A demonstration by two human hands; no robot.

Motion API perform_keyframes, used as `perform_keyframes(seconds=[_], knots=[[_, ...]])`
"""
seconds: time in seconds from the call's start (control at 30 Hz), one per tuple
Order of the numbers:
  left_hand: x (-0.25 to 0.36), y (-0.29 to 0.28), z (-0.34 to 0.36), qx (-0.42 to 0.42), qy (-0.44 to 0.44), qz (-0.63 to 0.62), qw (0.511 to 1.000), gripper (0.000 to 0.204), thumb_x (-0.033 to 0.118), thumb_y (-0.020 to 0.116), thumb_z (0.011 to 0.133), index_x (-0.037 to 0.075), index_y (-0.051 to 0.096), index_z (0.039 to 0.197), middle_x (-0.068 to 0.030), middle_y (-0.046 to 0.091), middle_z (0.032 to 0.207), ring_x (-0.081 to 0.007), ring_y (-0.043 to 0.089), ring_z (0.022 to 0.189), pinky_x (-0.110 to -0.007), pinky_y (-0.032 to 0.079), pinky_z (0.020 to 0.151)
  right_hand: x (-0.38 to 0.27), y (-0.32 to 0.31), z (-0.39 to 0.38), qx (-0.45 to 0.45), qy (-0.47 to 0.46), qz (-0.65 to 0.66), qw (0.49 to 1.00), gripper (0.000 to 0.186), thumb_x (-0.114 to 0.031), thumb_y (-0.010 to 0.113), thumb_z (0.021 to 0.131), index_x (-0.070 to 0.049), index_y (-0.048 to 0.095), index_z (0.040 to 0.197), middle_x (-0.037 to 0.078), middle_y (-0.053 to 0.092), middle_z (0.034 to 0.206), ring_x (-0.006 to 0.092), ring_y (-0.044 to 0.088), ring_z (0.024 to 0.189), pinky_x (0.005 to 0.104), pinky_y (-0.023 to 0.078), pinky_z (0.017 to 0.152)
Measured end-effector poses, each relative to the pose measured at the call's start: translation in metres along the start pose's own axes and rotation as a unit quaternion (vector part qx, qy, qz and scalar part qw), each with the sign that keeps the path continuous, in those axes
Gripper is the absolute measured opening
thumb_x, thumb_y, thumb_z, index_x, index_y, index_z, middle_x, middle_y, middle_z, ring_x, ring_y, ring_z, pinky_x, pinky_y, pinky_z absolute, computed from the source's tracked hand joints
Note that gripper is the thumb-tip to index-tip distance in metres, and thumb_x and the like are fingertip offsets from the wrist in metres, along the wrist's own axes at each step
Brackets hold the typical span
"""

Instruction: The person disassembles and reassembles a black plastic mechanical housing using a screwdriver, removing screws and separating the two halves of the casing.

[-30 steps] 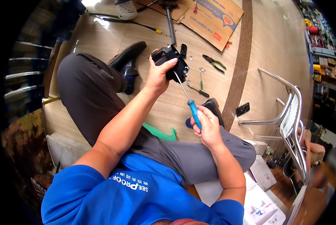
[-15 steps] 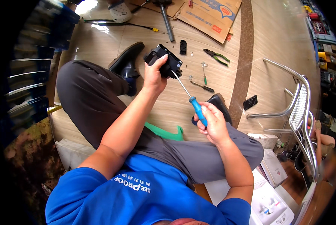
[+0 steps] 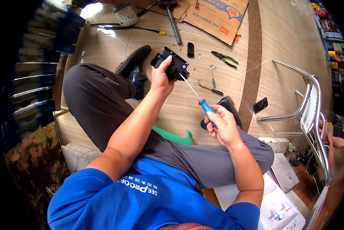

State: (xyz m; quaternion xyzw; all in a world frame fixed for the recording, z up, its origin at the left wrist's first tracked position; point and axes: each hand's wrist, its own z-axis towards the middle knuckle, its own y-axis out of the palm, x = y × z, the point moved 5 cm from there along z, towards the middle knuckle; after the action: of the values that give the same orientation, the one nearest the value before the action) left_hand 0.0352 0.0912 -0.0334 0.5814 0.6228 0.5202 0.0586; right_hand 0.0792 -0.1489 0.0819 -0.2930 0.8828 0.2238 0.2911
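My left hand [image 3: 162,78] is closed around a black boxy plastic part [image 3: 173,65], with the thumb over its upper face. A long-shafted screwdriver with a blue handle [image 3: 206,107] is in my right hand [image 3: 222,124], its fingers wrapped round the grip. The metal shaft slants up and left, and the tip meets the lower right edge of the black part. Exactly what the tip rests on is too small to make out. Beyond the part, a smaller black plastic piece [image 3: 190,50] lies on the floor among tiny loose bits.
Pliers with green-black handles [image 3: 225,59], a small green-handled screwdriver [image 3: 213,79] and a dark-handled tool [image 3: 211,89] lie right of the part. A hammer [image 3: 173,25] and cardboard [image 3: 216,19] are farther off. At right stand a phone [image 3: 260,105] and a metal chair [image 3: 310,107].
The whole view has shifted slightly, so everything sits a little more to the right. Both hands keep their holds, and the screwdriver stays against the black part.
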Motion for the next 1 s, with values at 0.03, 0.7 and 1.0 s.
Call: perform_keyframes(seconds=[0.03,0.7,1.0], knots=[[0.000,-0.001,0.000,-0.002,0.005,0.006,1.000,0.019,0.023,0.065,0.095,0.009,0.063,0.107,-0.0055,0.071,0.093,-0.0212,0.072,0.081,-0.039,0.060,0.067,-0.002,0.001,0.000,0.005,0.000,-0.005,1.000,0.031,-0.017,0.062,0.100,0.001,0.055,0.124,0.006,0.062,0.084,0.0056,0.053,0.055,0.0198,0.041,0.043],[0.006,0.000,0.008,0.063,0.221,0.118,0.966,0.024,-0.006,0.071,0.082,0.002,0.059,0.101,-0.0084,0.066,0.090,-0.0210,0.071,0.079,-0.038,0.064,0.072,0.012,0.028,0.010,0.091,-0.019,-0.131,0.987,0.029,-0.025,0.059,0.102,-0.001,0.059,0.116,0.003,0.060,0.072,0.0086,0.052,0.056,0.0266,0.042,0.050],[0.006,0.007,0.003,0.000,0.040,0.101,0.994,0.015,0.015,0.063,0.093,0.007,0.060,0.105,-0.0108,0.073,0.095,-0.0239,0.074,0.078,-0.040,0.063,0.063,0.000,0.023,0.015,0.102,-0.167,-0.351,0.916,0.030,-0.022,0.062,0.097,0.001,0.062,0.116,0.018,0.067,0.075,0.0258,0.069,0.069,0.0373,0.051,0.063]])
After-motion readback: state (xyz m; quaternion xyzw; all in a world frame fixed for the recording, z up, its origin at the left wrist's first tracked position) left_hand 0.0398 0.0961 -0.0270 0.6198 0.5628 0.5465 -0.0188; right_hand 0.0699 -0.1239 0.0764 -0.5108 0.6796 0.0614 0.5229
